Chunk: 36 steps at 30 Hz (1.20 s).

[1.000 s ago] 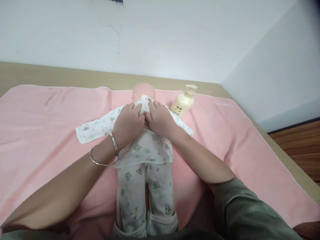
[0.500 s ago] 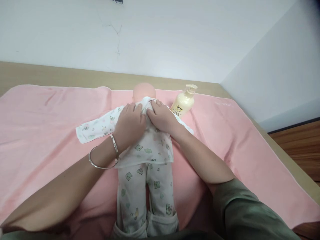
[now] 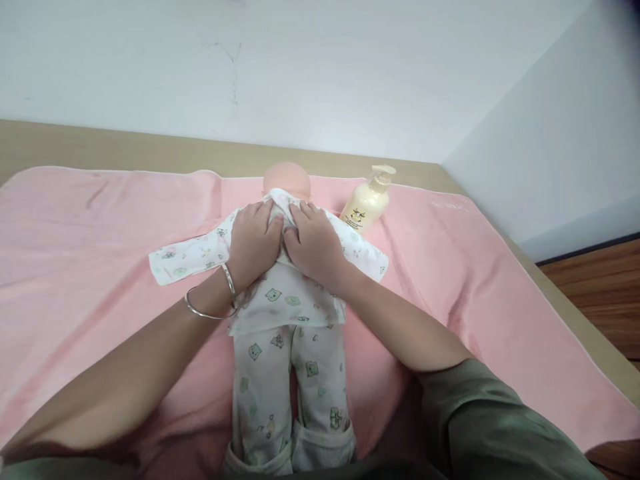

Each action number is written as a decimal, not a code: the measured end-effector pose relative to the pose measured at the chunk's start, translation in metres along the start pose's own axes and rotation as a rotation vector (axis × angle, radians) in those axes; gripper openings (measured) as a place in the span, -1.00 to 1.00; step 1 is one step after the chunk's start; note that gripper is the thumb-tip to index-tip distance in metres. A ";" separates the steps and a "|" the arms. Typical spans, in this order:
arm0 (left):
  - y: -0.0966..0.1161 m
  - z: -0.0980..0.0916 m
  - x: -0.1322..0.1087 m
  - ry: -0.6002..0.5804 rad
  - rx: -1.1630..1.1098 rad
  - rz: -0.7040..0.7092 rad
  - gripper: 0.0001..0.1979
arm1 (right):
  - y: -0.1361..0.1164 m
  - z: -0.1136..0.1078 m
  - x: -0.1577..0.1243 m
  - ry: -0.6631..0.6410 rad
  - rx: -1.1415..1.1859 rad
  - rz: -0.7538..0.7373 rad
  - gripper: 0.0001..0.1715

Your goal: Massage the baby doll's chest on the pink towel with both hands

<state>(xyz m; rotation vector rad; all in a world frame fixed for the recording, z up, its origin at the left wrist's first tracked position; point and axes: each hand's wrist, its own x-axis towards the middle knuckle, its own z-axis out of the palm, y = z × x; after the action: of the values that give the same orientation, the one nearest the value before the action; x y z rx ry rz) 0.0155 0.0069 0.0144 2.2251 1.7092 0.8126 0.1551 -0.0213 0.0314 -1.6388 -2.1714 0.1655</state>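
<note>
A baby doll [image 3: 286, 179] lies on its back on a pink towel [image 3: 100, 227], head away from me. It wears a white printed top [image 3: 280, 300] and matching trousers [image 3: 290, 387]. My left hand [image 3: 253, 243], with two metal bangles at the wrist, and my right hand [image 3: 313, 243] lie side by side on the doll's chest. Their fingers curl and pinch the top's fabric at the neckline just below the chin. The doll's arms lie hidden inside the spread sleeves.
A cream pump bottle [image 3: 369, 200] lies on the towel just right of the doll's head. The towel covers a wooden surface [image 3: 125, 150] set against a white wall. Wooden floor [image 3: 600, 300] shows at the far right.
Both hands have shifted slightly on the chest and drawn closer together, bunching the collar fabric. The right sleeve now lies spread out more fully.
</note>
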 end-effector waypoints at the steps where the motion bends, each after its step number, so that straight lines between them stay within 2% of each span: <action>1: 0.001 0.001 -0.001 0.004 0.006 -0.024 -0.48 | 0.003 0.001 0.004 0.003 0.029 0.033 -0.34; 5: 0.005 0.002 -0.003 0.013 0.013 -0.074 -0.41 | 0.010 0.006 0.012 0.019 0.079 0.102 -0.33; 15: 0.000 0.007 -0.003 0.050 0.006 -0.059 -0.44 | 0.009 0.010 0.009 0.035 0.053 0.101 -0.30; 21: -0.005 0.012 -0.003 0.088 -0.006 -0.037 -0.47 | 0.009 0.014 0.007 0.090 0.059 0.085 -0.31; 30: -0.009 0.007 -0.002 0.018 0.042 0.013 -0.41 | 0.007 0.011 0.006 0.058 -0.038 0.066 -0.32; 36: -0.012 0.005 -0.002 -0.005 0.122 0.115 -0.39 | 0.008 0.010 0.008 0.077 -0.039 0.023 -0.34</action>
<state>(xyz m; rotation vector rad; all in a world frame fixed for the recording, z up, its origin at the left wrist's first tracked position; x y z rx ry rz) 0.0079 0.0089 0.0039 2.4231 1.6845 0.7446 0.1568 -0.0102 0.0219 -1.6643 -2.1113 0.0661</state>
